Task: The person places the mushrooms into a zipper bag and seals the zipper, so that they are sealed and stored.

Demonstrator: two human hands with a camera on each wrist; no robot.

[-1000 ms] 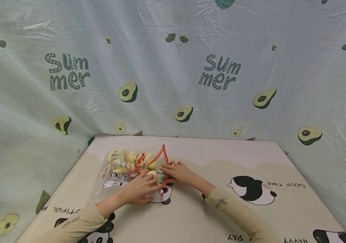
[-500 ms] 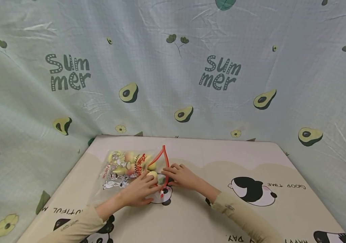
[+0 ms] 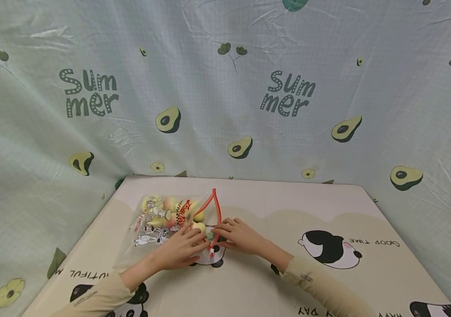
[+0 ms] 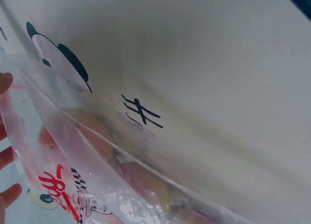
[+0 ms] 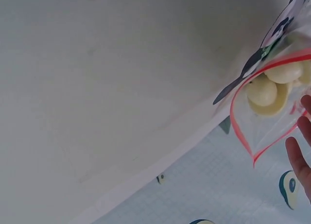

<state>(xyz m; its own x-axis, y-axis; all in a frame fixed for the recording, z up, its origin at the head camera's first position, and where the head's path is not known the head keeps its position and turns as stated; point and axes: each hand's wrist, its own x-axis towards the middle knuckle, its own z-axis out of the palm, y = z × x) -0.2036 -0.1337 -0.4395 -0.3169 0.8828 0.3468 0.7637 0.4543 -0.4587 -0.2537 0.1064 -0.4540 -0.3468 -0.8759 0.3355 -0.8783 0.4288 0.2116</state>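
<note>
A clear zip bag (image 3: 170,226) printed with cartoon figures and red lettering lies on the table, its red-rimmed mouth spread apart toward the right. Inside are several pale yellow, rounded pieces (image 5: 274,90), some pinkish, whose kind does not show clearly. My left hand (image 3: 181,248) lies over the near part of the mouth and grips the bag there, fingers beside a yellow piece. My right hand (image 3: 242,237) holds the red rim from the right, thumb below the fingers. The fold under the left palm is hidden.
The table (image 3: 273,281) has a pale cover with panda and dog prints and lettering. An avocado-print curtain (image 3: 193,88) stands behind it and at both sides. The bag sits left of the middle.
My right hand has slid a little toward the near side along the red rim. My left hand and the bag stay almost in place.
</note>
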